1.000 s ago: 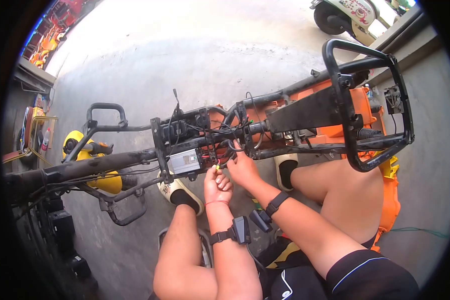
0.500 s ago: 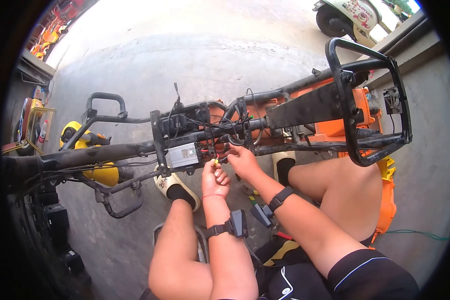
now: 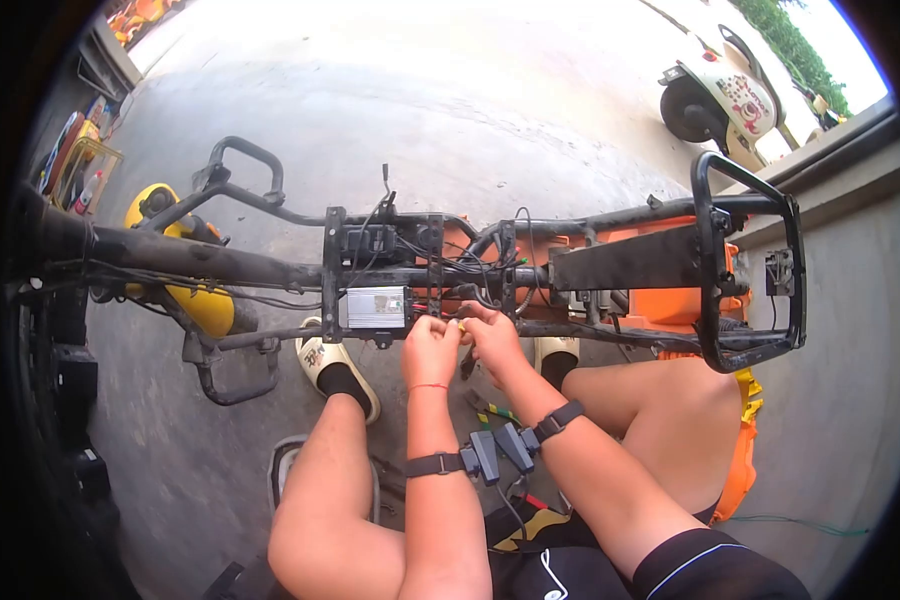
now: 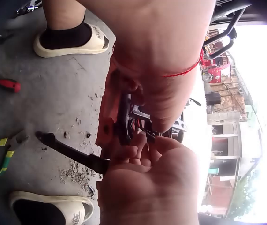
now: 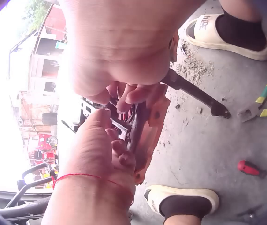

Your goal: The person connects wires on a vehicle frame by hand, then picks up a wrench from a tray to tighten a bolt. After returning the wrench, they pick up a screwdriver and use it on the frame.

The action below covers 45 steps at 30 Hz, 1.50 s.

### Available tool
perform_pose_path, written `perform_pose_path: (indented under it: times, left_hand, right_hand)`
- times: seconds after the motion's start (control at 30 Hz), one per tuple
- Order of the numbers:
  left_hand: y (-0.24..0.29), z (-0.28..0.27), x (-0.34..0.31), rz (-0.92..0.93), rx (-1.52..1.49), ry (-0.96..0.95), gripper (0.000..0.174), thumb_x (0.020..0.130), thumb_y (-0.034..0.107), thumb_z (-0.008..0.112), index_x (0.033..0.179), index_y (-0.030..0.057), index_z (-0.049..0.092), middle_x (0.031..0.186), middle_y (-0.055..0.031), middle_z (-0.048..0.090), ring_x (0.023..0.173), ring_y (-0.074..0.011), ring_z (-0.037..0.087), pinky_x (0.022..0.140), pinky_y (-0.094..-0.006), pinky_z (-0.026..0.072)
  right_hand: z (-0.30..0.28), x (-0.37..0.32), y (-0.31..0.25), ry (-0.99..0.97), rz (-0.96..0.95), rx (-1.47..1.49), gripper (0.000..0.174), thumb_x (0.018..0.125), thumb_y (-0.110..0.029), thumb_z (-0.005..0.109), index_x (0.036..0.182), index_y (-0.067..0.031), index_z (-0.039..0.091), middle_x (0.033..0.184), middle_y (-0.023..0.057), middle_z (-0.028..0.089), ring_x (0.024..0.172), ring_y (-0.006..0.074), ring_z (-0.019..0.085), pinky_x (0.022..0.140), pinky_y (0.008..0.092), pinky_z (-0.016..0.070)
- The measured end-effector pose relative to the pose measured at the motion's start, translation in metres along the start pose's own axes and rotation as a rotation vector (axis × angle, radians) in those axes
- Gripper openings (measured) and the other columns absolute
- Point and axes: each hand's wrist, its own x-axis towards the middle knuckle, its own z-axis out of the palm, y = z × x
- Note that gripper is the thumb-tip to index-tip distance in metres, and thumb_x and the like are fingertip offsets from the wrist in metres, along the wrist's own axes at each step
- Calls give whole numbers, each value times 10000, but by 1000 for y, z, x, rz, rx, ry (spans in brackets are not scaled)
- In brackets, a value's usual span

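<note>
A small yellow piece [image 3: 461,326] shows between the fingertips of both hands, just below the scooter frame's wires [image 3: 482,290]. My left hand [image 3: 432,352], with a red string at its wrist, pinches it from the left, back of the hand up. From the right, my right hand [image 3: 494,345] meets it with curled fingers and thumb. In both wrist views the fingers hide the piece, and thin wires run close behind. To the left of the hands, a silver finned box [image 3: 375,308] sits in the black frame [image 3: 270,268].
Pliers with green-yellow handles [image 5: 264,113] and a red-handled screwdriver [image 5: 249,168] lie on the concrete floor. A black bar [image 5: 196,93] juts down from the frame. A black loop rail [image 3: 705,260] stands at right; a white scooter [image 3: 735,100] is parked beyond.
The left hand has turned from fingers-up to back-up, and the hands have closed together at the yellow piece. The head view has shifted, so the frame sits a little lower and to the right.
</note>
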Motion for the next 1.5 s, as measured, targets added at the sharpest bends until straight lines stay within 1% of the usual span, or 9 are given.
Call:
perform_pose_path:
  times: [0.33, 0.43, 0.5, 0.63, 0.77, 0.83, 0.87, 1.0, 1.5]
  left_hand:
    - [16, 8, 4, 74, 365, -192, 410, 829, 271, 686, 1226, 178, 647, 1036, -198, 724, 997, -407, 684, 859, -486, 543]
    - [18, 6, 4, 69, 366, -225, 432, 832, 287, 689, 1250, 197, 631, 1016, -205, 725, 985, -405, 688, 848, -481, 548]
    - [-5, 19, 11, 103, 306, -198, 429, 837, 296, 688, 1252, 201, 629, 998, -207, 725, 956, -411, 692, 823, -489, 551]
    - [-13, 36, -7, 99, 258, -1, 409, 848, 351, 690, 1235, 227, 644, 927, -185, 732, 868, -409, 700, 727, -495, 554]
    - [-38, 43, -13, 124, 198, 58, 369, 879, 364, 670, 1242, 307, 632, 778, -204, 692, 776, -434, 682, 655, -514, 530]
    - [-41, 43, -15, 157, 163, 68, 383, 881, 341, 662, 1260, 320, 617, 746, -207, 677, 746, -435, 676, 634, -516, 522]
    - [-42, 43, -16, 172, 160, 72, 403, 874, 321, 658, 1272, 327, 597, 791, -195, 694, 762, -430, 681, 640, -526, 528]
    - [-46, 47, -18, 187, 151, 81, 418, 881, 283, 633, 1293, 325, 570, 797, -194, 699, 764, -435, 681, 631, -535, 522]
    - [-39, 51, -12, 142, 31, 67, 377, 896, 294, 652, 1269, 305, 596, 805, -187, 708, 798, -436, 682, 662, -537, 522]
  right_hand:
    - [0, -10, -6, 53, 68, 181, 448, 918, -80, 570, 1355, 5, 521, 1093, 77, 693, 506, 47, 443, 415, 215, 328]
    - [-6, -4, 8, 1, 5, 170, 446, 919, -56, 543, 1358, 18, 517, 1249, 113, 667, 653, 62, 564, 491, 216, 424]
    - [-14, 7, 21, -75, -81, 158, 445, 931, -12, 509, 1373, 33, 515, 1327, 128, 626, 1143, 152, 607, 887, 251, 490]
    - [-10, 5, 23, 11, -295, -92, 476, 946, 20, 466, 1421, 0, 488, 1362, 112, 610, 1190, 147, 587, 957, 280, 482]
    - [-12, 7, 17, 31, -189, -358, 482, 945, 1, 470, 1426, -8, 495, 1366, 117, 615, 1204, 160, 598, 960, 296, 488]
    - [-10, 12, 15, 66, -435, -603, 472, 935, -28, 469, 1403, 17, 516, 1334, 138, 640, 1144, 217, 654, 940, 333, 502]
    - [-12, 13, 12, 86, -400, -712, 439, 919, -66, 474, 1342, 6, 566, 1242, 190, 675, 1087, 316, 683, 921, 386, 513]
    - [-6, 2, -9, 78, -348, -873, 359, 904, -95, 483, 1220, -37, 645, 1108, 243, 696, 1046, 381, 676, 919, 428, 514]
    - [-8, 10, 5, -22, -83, -96, 367, 858, 64, 441, 1181, 35, 614, 964, 78, 700, 842, 147, 666, 770, 277, 535]
